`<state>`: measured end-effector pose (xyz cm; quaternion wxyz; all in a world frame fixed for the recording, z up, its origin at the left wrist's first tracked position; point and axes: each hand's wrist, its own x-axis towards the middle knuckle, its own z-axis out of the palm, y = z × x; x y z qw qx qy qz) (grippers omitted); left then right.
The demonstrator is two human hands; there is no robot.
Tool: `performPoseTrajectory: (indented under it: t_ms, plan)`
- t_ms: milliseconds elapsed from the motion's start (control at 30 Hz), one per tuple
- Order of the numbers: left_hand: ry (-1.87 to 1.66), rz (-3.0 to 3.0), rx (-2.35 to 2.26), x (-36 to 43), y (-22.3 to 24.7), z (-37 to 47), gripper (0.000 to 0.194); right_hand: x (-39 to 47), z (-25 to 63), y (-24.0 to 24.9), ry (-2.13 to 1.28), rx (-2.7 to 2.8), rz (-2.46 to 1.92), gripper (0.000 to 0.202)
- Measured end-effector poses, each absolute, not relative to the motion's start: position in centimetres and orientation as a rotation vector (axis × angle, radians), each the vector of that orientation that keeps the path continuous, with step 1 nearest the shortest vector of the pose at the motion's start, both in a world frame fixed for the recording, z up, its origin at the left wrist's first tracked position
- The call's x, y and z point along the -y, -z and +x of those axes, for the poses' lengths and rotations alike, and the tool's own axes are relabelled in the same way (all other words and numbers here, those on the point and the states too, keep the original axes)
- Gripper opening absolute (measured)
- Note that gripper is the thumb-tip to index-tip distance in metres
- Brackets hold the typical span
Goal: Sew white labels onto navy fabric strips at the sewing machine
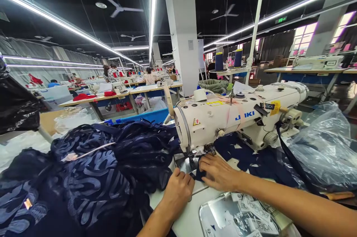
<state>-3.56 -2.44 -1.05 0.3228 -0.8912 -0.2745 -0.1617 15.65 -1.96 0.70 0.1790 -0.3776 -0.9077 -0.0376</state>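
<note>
A white sewing machine [206,125] stands in front of me, its presser foot [192,162] over the metal needle plate. Just left of and below the foot is my left hand [179,188], its fingers curled closed; what they pinch is hidden. To the right of the foot, my right hand [219,173] has bent fingers on a small piece of navy fabric [199,173]. A big heap of navy garments [92,170] with a swirl pattern lies left of the machine, reaching close to my left hand.
Printed white labels [255,211] lie on a metal tray [206,214] near the front edge. Navy fabric pieces [262,162] spread under the machine arm. A clear plastic bag [320,144] bulges at right. Two navy thread cones [219,61] stand behind. Other people sit at far tables.
</note>
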Motion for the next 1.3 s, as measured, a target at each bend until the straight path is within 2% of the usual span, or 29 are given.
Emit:
performPoseTrajectory:
  t_ms: [67, 200, 267, 533, 867, 1300]
  plan:
    - [0.421, -2.334, 0.726, 2.5, 1.0, -3.6, 0.023, 2.1, 14.8, -0.6, 0.117, 2.553, -1.108, 0.014]
    - [0.429, -2.303, 0.712, 2.5, 0.9, -3.6, 0.024, 1.7, 13.9, 0.1, 0.224, 2.598, -1.062, 0.006]
    - [0.457, -2.291, 0.683, 2.4, 1.0, -3.7, 0.024, 1.3, 13.8, 0.2, 0.229, 2.610, -1.042, 0.008]
    - [0.515, -2.275, 0.712, 3.0, 0.5, -3.6, 0.029, 0.4, 13.1, 0.3, -0.257, 2.345, -1.299, 0.012]
    - [0.585, -2.338, 0.602, 3.1, 0.2, -3.4, 0.031, -0.5, 12.7, -0.1, -0.352, 2.362, -1.282, 0.013]
    - [0.510, -2.355, 0.610, 2.9, 0.6, -3.4, 0.029, -0.4, 12.5, 0.2, -0.369, 2.330, -1.293, 0.014]
